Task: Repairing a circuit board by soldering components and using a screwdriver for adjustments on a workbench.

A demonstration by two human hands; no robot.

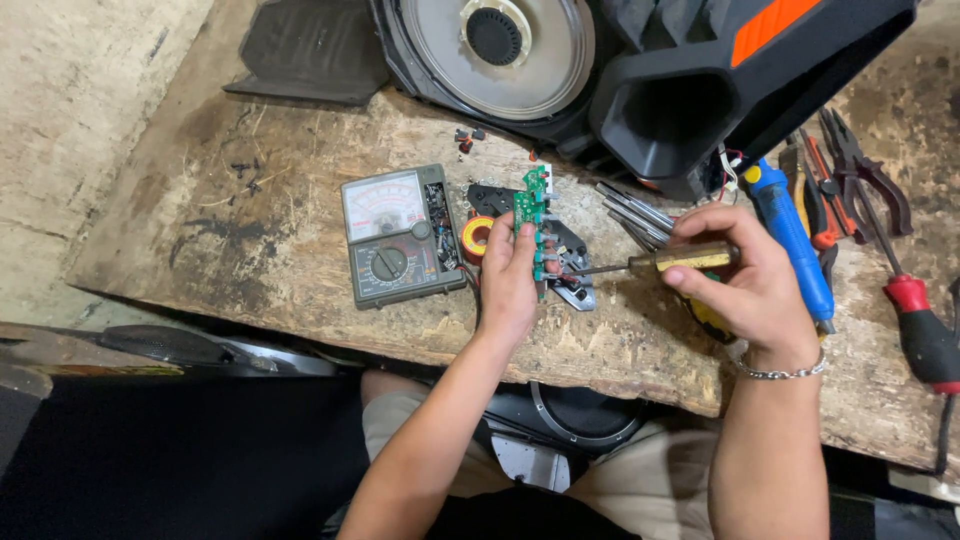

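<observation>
My left hand [508, 285] holds a small green circuit board [530, 208] upright on edge above the worn wooden bench [250, 230]. My right hand [745, 275] grips a screwdriver with a clear yellow handle [690, 259]. Its metal shaft points left, and the tip meets the lower edge of the board by my left thumb. Under the board lies a black plastic part [570, 245] with a yellow and red coil ring [476, 238] beside it.
An analog multimeter [398, 235] lies left of the board. A large black speaker cabinet with an orange stripe [650, 70] stands behind. At right lie a blue-handled screwdriver [790, 230], pliers [860, 175] and a red-handled tool [920, 325]. Metal rods [635, 212] lie by the cabinet.
</observation>
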